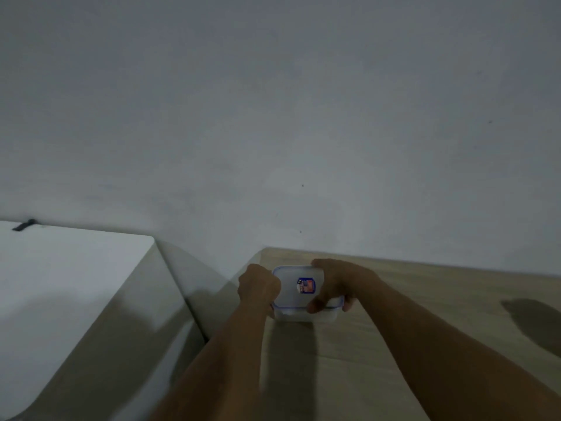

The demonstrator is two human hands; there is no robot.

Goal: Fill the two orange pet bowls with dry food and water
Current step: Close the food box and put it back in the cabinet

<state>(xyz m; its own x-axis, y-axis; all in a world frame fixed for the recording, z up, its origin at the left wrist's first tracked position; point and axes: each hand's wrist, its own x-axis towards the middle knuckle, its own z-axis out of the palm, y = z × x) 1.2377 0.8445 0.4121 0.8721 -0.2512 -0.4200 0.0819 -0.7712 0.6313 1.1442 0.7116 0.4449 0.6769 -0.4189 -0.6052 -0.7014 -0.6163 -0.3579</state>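
Observation:
A clear plastic food container (293, 299) with a blue-trimmed lid and a small label stands near the back left corner of a light wooden table (409, 305). My left hand (258, 287) grips the container's left side with curled fingers. My right hand (334, 284) holds its right side, fingers over the far edge and thumb on the near edge of the lid. What is inside the container cannot be made out. No orange pet bowls are in view.
A white appliance-like surface (60, 284) with a small dark clip at its back stands to the left, separated from the table by a narrow gap. A plain grey wall (273, 117) fills the upper view. A dark shadow lies on the table's right.

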